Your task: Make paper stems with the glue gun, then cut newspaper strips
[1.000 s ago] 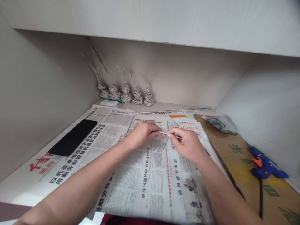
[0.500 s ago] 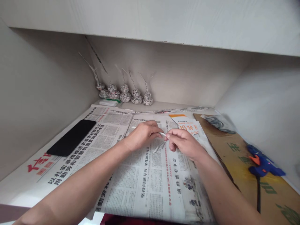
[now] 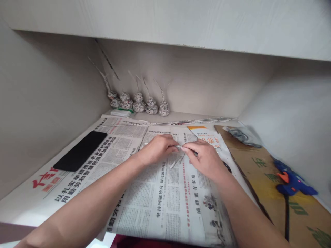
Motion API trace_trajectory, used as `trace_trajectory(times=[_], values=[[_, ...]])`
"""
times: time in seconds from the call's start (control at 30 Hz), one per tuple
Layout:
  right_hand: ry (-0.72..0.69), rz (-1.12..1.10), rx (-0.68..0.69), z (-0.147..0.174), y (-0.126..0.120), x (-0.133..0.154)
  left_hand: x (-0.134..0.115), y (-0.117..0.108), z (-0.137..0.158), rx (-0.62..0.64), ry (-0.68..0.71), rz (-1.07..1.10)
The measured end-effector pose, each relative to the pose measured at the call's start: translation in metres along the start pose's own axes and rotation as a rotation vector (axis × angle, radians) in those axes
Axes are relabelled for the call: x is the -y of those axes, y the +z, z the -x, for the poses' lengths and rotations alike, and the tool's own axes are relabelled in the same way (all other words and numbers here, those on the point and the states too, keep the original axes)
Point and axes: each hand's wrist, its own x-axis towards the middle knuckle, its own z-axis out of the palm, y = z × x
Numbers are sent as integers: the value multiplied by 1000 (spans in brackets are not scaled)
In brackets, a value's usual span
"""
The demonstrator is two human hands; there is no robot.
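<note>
Over the newspaper (image 3: 152, 193), my left hand (image 3: 160, 146) pinches one end of a thin rolled paper strip (image 3: 180, 147). The other end sits between the thumb and fingers of my right hand (image 3: 203, 155), so the strip spans the small gap between my fingertips. Just below this gap, a short pale paper piece (image 3: 176, 163) shows over the newsprint; whether it is joined to the strip I cannot tell. Beside my right hand, a black curved loop (image 3: 227, 167) peeks out, mostly covered by the hand.
Several woven paper gourds (image 3: 150, 106) line the back wall. Long paper sticks (image 3: 181, 122) lie before them. A black phone (image 3: 80, 151) rests at left. On the cardboard (image 3: 261, 179) at right are a blue glue gun (image 3: 292, 179) and a plastic bag (image 3: 243, 136). A shelf hangs overhead.
My right hand has turned slightly and its fingers have straightened along the strip, uncovering the black loop beside it. My left hand has hardly moved and keeps its pinch.
</note>
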Motion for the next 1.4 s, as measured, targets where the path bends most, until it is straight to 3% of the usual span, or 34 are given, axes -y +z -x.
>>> trace_trajectory(times=[0.07,0.17,0.27,0.47,0.83,1.13,1.4], values=[[112,-105,13,0,3,0,-2,0,0,5,6,4],[314,-428,125,0,7,-2,-5,-2,0,18,37,6],[386,-650,191,-2,7,-4,-6,-4,1,11,85,-1],[415,-608,183,-2,7,-5,-1,-1,0,-138,31,-28],[375,-605,189,-1,8,-14,2,0,-1,-134,26,115],[303,-412,127,0,7,-7,0,-2,-2,-93,-19,134],[314,-432,141,0,7,-2,-2,-1,-2,-76,-2,133]])
